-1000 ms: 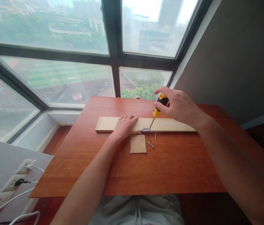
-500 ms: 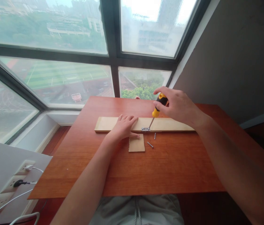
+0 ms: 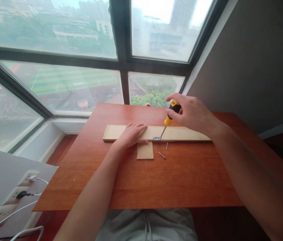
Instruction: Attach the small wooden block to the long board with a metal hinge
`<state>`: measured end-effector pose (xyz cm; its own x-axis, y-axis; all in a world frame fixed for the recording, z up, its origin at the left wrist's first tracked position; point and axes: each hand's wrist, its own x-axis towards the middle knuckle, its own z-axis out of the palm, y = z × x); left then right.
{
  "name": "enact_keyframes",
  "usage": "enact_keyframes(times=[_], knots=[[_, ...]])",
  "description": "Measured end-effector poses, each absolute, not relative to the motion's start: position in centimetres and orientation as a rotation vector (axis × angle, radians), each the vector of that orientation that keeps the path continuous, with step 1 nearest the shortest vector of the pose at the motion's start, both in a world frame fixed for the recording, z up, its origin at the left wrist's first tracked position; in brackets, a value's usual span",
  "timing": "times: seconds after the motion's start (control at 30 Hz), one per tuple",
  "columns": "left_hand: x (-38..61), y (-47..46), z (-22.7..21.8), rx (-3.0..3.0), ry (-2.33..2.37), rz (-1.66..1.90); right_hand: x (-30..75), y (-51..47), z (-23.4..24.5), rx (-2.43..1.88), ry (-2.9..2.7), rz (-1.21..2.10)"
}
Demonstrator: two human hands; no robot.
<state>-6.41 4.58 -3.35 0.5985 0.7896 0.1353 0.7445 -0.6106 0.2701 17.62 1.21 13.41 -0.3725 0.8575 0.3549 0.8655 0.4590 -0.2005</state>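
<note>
A long pale wooden board (image 3: 176,133) lies across the table. My left hand (image 3: 132,134) rests flat on it with fingers stretched out, the thumb over the top edge of a small square wooden piece (image 3: 145,151) lying against the board's near side. My right hand (image 3: 194,112) grips a yellow-and-black screwdriver (image 3: 168,119), tilted, its shaft running down to a small silver metal hinge or bracket (image 3: 157,138) at the board's near edge. Whether the tip sits in a screw is too small to tell. Two loose screws (image 3: 161,155) lie just in front of the board.
The reddish-brown wooden table (image 3: 176,184) ends close to my lap. Tall windows (image 3: 76,83) stand behind it, and a grey wall (image 3: 252,67) rises at the right. Wall sockets (image 3: 13,195) with plugged-in cables are at the lower left.
My left thumb and the small square piece have shifted slightly away from me, so the piece now meets the board. The screwdriver stays at the metal part, with my right hand around it.
</note>
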Motion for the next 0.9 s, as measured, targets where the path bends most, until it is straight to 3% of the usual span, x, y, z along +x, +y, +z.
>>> enact_keyframes(times=[0.9], knots=[[-6.1,4.3,-2.7,2.599,1.290,0.295,18.1,1.3,13.8,-1.477,-2.275,-0.062]])
